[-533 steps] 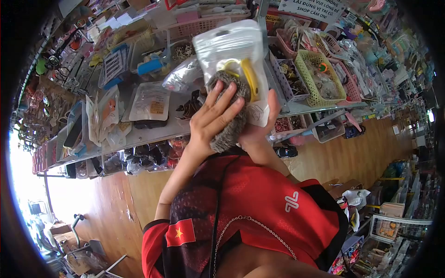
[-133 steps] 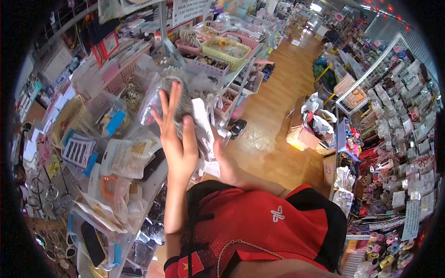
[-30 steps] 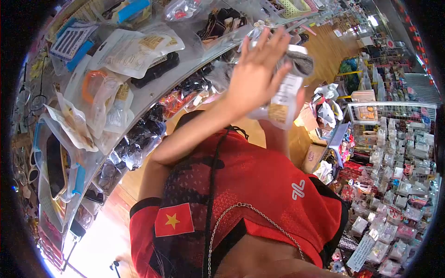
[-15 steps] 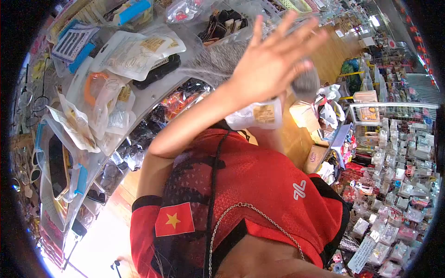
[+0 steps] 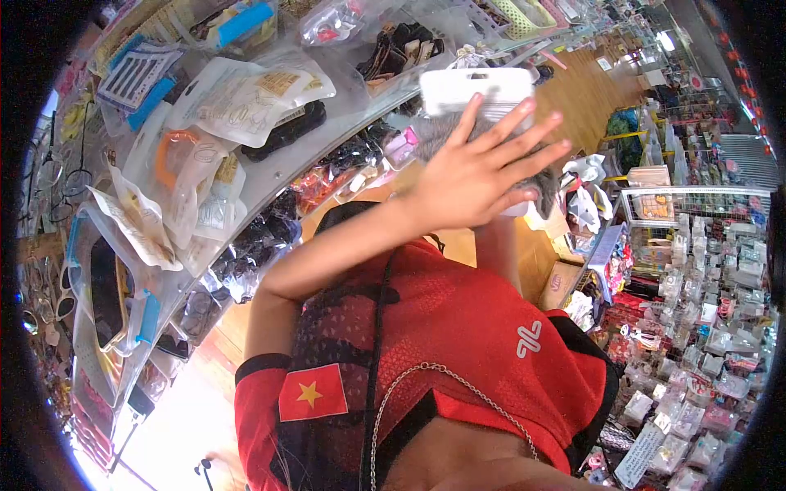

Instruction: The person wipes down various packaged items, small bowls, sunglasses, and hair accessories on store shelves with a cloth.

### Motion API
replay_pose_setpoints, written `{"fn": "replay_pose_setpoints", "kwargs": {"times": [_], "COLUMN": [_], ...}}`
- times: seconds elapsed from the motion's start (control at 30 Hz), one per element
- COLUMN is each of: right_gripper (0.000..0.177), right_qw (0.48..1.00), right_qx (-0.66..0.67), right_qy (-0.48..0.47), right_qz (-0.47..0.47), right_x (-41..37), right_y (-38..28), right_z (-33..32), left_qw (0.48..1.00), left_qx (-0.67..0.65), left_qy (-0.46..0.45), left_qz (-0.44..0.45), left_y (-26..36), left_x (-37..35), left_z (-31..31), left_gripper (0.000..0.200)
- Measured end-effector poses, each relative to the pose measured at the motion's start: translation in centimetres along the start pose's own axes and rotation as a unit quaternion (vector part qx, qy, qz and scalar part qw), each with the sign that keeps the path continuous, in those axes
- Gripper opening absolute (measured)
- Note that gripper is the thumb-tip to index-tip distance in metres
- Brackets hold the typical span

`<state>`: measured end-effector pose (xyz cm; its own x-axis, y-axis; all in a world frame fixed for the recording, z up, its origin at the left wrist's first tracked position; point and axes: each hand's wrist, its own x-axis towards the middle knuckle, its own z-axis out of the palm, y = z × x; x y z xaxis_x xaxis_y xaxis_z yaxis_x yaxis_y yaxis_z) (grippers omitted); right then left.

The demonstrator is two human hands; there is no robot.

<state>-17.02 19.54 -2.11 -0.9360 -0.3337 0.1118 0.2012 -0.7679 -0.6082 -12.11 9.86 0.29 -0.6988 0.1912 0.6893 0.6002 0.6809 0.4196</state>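
Observation:
My left hand (image 5: 483,168) reaches across in front of my chest with its fingers spread, back of the hand towards me. Right behind its fingers is a grey fluffy item (image 5: 438,135) on a white backing card (image 5: 479,90) with a hanging slot at its top edge. The hand covers much of the item. My right forearm (image 5: 498,250) rises from below to the underside of this pack, which is held up off the floor. The fingers of my right hand are hidden behind the pack and my left hand.
At the left, a grey table (image 5: 303,155) carries clear zip bags (image 5: 217,106) and an orange band (image 5: 168,164) in a pouch. A white wire rack (image 5: 696,192) and walls of small packaged goods (image 5: 679,393) stand at the right. A cardboard box (image 5: 558,282) sits on the floor.
The grey fluffy item has swung from lying stretched to the left to behind my left fingers, and its white card now shows above. My left hand has dropped slightly, fingers still spread.

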Motion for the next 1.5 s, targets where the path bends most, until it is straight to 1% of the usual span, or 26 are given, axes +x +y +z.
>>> {"fn": "replay_pose_setpoints", "kwargs": {"times": [0.07, 0.1, 0.17, 0.23, 0.3, 0.33, 0.37, 0.4, 0.47, 0.5, 0.57, 0.6, 0.63, 0.73, 0.8, 0.87, 0.9, 0.97, 1.03, 1.13, 1.17, 1.27, 1.3, 1.4, 1.43, 1.5], "right_gripper": [0.049, 0.049, 0.049, 0.048, 0.048, 0.048, 0.051, 0.054, 0.056, 0.059, 0.059, 0.059, 0.059, 0.058, 0.058, 0.058, 0.058, 0.058, 0.058, 0.057, 0.057, 0.057, 0.057, 0.057, 0.057, 0.057], "right_qw": [0.998, 0.996, 0.992, 0.989, 0.983, 0.987, 1.0, 0.988, 0.997, 0.994, 0.996, 0.998, 1.0, 0.996, 0.991, 0.99, 0.991, 0.995, 0.999, 0.999, 0.999, 0.999, 0.999, 0.998, 0.997, 0.995], "right_qx": [-0.041, -0.056, -0.079, -0.105, -0.142, -0.125, 0.001, 0.124, 0.076, 0.072, 0.053, 0.04, 0.017, -0.042, -0.067, -0.078, -0.077, -0.057, -0.01, 0.026, 0.024, 0.009, 0.001, -0.038, -0.05, -0.07], "right_qy": [0.039, 0.056, 0.078, 0.098, 0.118, 0.103, 0.008, -0.082, 0.015, -0.082, -0.067, -0.043, -0.016, 0.051, 0.078, 0.076, 0.067, 0.044, 0.007, -0.03, -0.033, -0.032, -0.027, -0.004, 0.005, 0.018], "right_qz": [0.028, 0.042, 0.054, 0.038, 0.009, -0.008, -0.001, 0.028, -0.016, 0.029, 0.021, 0.019, 0.021, 0.061, 0.084, 0.094, 0.09, 0.068, 0.043, 0.024, 0.022, 0.024, 0.026, 0.046, 0.054, 0.067], "right_x": [-0.9, -1.3, -1.7, -1.6, -1.4, -1.4, -1.1, -0.8, -0.6, 0.2, -0.1, -0.3, -0.7, -2.2, -2.8, -2.9, -2.8, -2.3, -1.5, -0.4, -0.2, -0.2, -0.3, -1.2, -1.5, -2.2], "right_y": [1.7, 2.3, 2.8, 2.3, 1.6, 1.0, 0.3, -0.4, -1.3, -2.1, -2.5, -2.0, -1.4, 1.4, 2.3, 2.7, 2.5, 1.7, 0.6, -1.0, -1.3, -1.0, -0.8, 0.4, 0.7, 1.4], "right_z": [0.6, 1.0, 1.4, 1.2, 0.7, 0.3, -0.6, -0.8, 0.0, -1.8, -1.8, -1.4, -1.1, 0.2, 0.8, 1.1, 1.0, 0.6, -0.5, -1.1, -1.1, -0.9, -0.8, -0.4, -0.3, 0.0], "left_qw": [0.999, 1.0, 0.998, 0.995, 0.992, 0.99, 0.991, 0.991, 0.99, 0.994, 0.999, 0.999, 0.999, 0.998, 1.0, 0.999, 0.996, 0.995, 0.994, 0.998, 0.998, 0.997, 0.997, 0.993, 0.997, 0.999], "left_qx": [0.023, -0.008, 0.032, 0.045, 0.052, 0.056, 0.009, -0.024, -0.114, -0.101, -0.044, -0.015, -0.025, 0.005, 0.014, 0.043, 0.075, 0.08, 0.077, -0.011, -0.034, -0.022, -0.042, -0.103, -0.057, -0.022], "left_qy": [0.013, 0.022, 0.051, 0.07, 0.06, 0.055, 0.05, 0.072, 0.062, 0.028, -0.017, -0.04, -0.029, -0.019, -0.009, 0.005, 0.037, 0.04, 0.036, 0.024, -0.019, -0.072, -0.063, -0.043, -0.02, 0.013], "left_qz": [0.03, 0.006, -0.03, -0.059, -0.095, -0.114, -0.123, -0.111, -0.06, -0.032, 0.005, 0.024, 0.022, 0.057, 0.023, -0.017, -0.014, -0.045, -0.073, -0.06, -0.044, 0.007, 0.007, 0.046, 0.052, 0.022], "left_y": [-0.9, -1.4, -2.4, -3.4, -3.5, -3.4, -2.6, -2.1, -0.8, -0.3, -0.3, -0.2, -0.2, -0.5, -1.3, -2.7, -3.7, -3.3, -2.2, -0.6, -0.1, 1.2, 1.1, -0.3, -1.0, -2.4], "left_x": [1.3, 1.7, 1.9, 1.6, 0.5, 0.1, -0.5, -1.3, -2.4, -2.7, -2.4, -2.0, -1.5, 0.7, 1.8, 2.5, 2.3, 1.4, 0.5, -1.2, -1.8, -2.1, -1.8, -0.3, 0.5, 1.0], "left_z": [-0.9, -1.3, -1.6, -1.7, -0.9, -0.5, -0.3, 0.9, 2.1, 2.3, 1.9, 1.4, 1.2, -0.7, -1.4, -1.4, -0.9, -0.5, -0.4, 0.8, 1.1, 1.3, 0.9, -0.7, -1.5, -1.9], "left_gripper": [0.054, 0.052, 0.051, 0.051, 0.052, 0.053, 0.057, 0.062, 0.068, 0.08, 0.08, 0.081, 0.079, 0.076, 0.067, 0.063, 0.058, 0.058, 0.058, 0.061, 0.067, 0.069, 0.068, 0.063, 0.058, 0.056]}}
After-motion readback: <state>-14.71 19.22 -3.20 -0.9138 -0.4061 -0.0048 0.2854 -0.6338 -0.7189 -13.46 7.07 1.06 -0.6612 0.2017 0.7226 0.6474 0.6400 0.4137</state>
